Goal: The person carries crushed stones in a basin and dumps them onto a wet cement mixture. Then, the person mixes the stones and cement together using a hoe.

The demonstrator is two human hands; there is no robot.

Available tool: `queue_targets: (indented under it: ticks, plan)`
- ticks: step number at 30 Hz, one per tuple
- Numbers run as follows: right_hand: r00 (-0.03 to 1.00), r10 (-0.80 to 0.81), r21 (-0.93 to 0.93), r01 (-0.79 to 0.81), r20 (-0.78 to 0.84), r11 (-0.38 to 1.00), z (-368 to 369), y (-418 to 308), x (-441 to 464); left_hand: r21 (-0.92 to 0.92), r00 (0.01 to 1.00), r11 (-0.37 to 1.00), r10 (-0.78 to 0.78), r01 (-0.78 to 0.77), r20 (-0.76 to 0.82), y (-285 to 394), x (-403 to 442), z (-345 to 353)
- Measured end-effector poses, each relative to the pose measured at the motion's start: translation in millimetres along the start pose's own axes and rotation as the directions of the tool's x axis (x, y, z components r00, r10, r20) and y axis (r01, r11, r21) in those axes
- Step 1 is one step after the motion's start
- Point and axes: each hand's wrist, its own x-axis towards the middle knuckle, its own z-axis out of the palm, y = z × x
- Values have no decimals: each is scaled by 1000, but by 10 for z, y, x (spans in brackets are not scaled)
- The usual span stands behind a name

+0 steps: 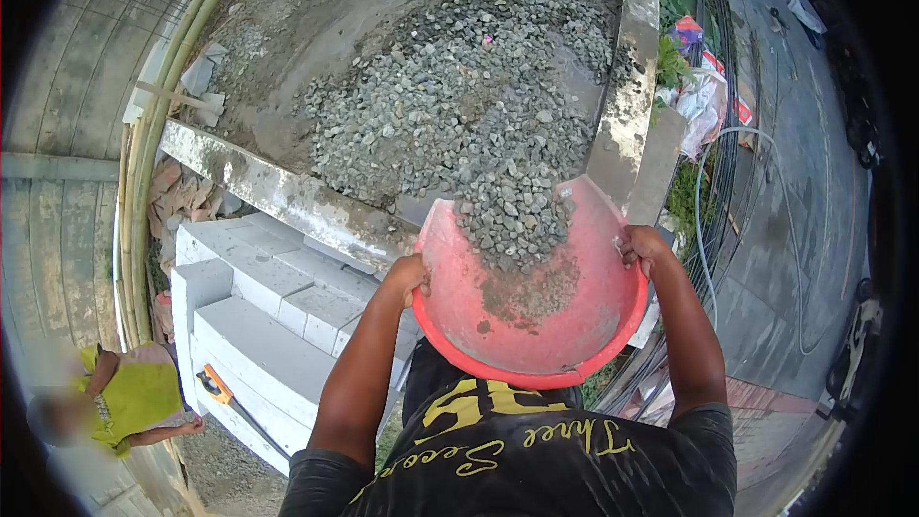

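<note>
Outdoor building site: gravel heap (pixel 450 105), pale blocks (pixel 273 325), handsaw (pixel 237 404), bamboo poles (pixel 149 158); right edge distorted, probably street (pixel 766 239).

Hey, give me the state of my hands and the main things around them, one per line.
Left hand: closed on the basin's rim
Right hand: closed on the opposite side of the rim
Red basin: held up, partly filled with gravel
Gravel pile: loose, spread out
White blocks: stacked
Handsaw: lying on the blocks, unused

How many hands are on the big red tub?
2. The left hand grips the red tub at its left edge, and the right hand grips its right edge. No other hand shows on it.
</note>
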Motion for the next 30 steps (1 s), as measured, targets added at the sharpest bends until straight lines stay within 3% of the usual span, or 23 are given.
queue_targets:
  ticks: [5, 8, 10, 11, 12, 14, 18, 21, 23, 24, 26, 27, 29, 30]
  plan:
    - [992, -7, -222, 36, 130, 975, 411, -232, 133, -168, 999, 986, -16, 11, -28, -370, -112, -312]
    - [978, -82, -213, 123, 192, 969, 741, -602, 199, -175, 996, 980, 92, -92, -10, -225, -274, -647]
    - [965, -107, -208, 158, 238, 965, 936, -727, 486, -284, 990, 948, 137, -142, -36, -67, -372, -843]
    - [953, -129, -194, 186, 274, 963, 1012, -740, 594, -406, 999, 914, 4, 10, 33, -83, -328, -958]
    - [949, -141, -194, 200, 281, 960, 1062, -749, 621, -410, 999, 912, 18, -5, 29, -122, -310, -962]
    - [962, -46, -369, 147, 269, 918, 1152, -773, 620, -379, 998, 924, -61, 52, -12, -266, -310, -881]
    - [976, -16, -380, 99, 216, 920, 1008, -641, 498, -405, 1000, 914, 20, -21, -7, -439, -328, -799]
    - [984, 29, -269, 20, 178, 963, 804, -462, 238, -403, 995, 912, 96, -73, 39, -545, -225, -774]
    - [986, -58, -258, 98, 159, 961, 682, -281, -11, -78, 950, 954, 278, -291, -141, -559, -431, -628]
    - [987, -63, -242, 97, 145, 965, 619, -174, -103, -63, 951, 954, 283, -292, -125, -570, -507, -583]
    - [988, -71, -42, 77, 136, 996, 529, 34, -282, -60, 832, 840, 520, -539, -191, -580, -667, -523]
    - [988, -80, -29, 84, 129, 996, 513, 157, -392, -53, 830, 837, 529, -545, -179, -590, -746, -526]
    - [936, -331, 33, 329, 123, 944, 527, 432, -627, -36, 739, 745, 652, -666, -170, -630, -926, -570]
    - [933, -337, 30, 336, 126, 942, 497, 542, -715, -39, 734, 740, 656, -671, -174, -657, -1094, -572]
